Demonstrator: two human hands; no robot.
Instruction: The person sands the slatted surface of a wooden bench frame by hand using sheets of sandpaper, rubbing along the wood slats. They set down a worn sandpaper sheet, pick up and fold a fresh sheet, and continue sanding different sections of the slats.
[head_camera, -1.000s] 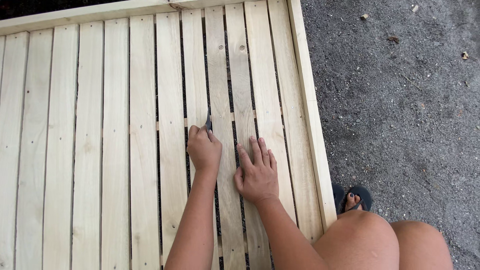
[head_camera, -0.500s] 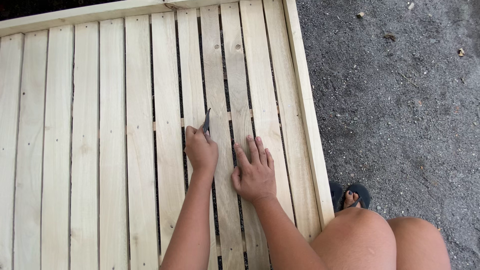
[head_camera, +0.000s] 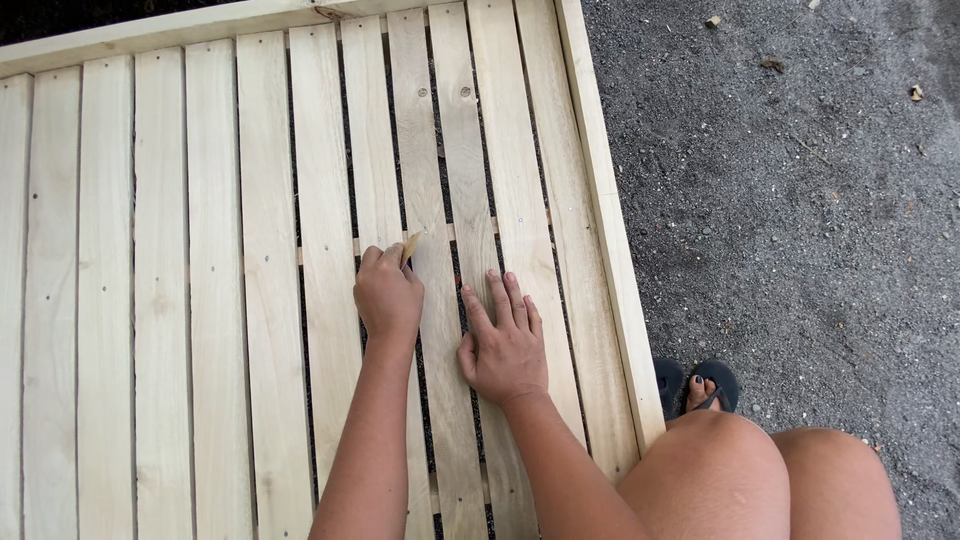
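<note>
My left hand (head_camera: 388, 298) is closed around a short, pencil-like tool (head_camera: 411, 244) whose tip touches a pale wooden slat (head_camera: 432, 180) of a large slatted panel. Beside it, my right hand (head_camera: 505, 345) lies flat with fingers spread across two neighbouring slats. Both forearms reach in from the bottom of the head view. Narrow dark gaps separate the slats, and a cross piece shows through the gaps just above my left hand.
The panel's raised side rail (head_camera: 600, 220) runs along its right edge, and a top rail (head_camera: 180, 30) closes the far end. Dark gravel ground (head_camera: 800, 200) lies to the right. My bare knees (head_camera: 730, 470) and a sandalled foot (head_camera: 705, 385) sit at the lower right.
The tool in my left hand has tilted slightly, its tip shifting a little on the slat. My right hand stays pressed flat in the same spot.
</note>
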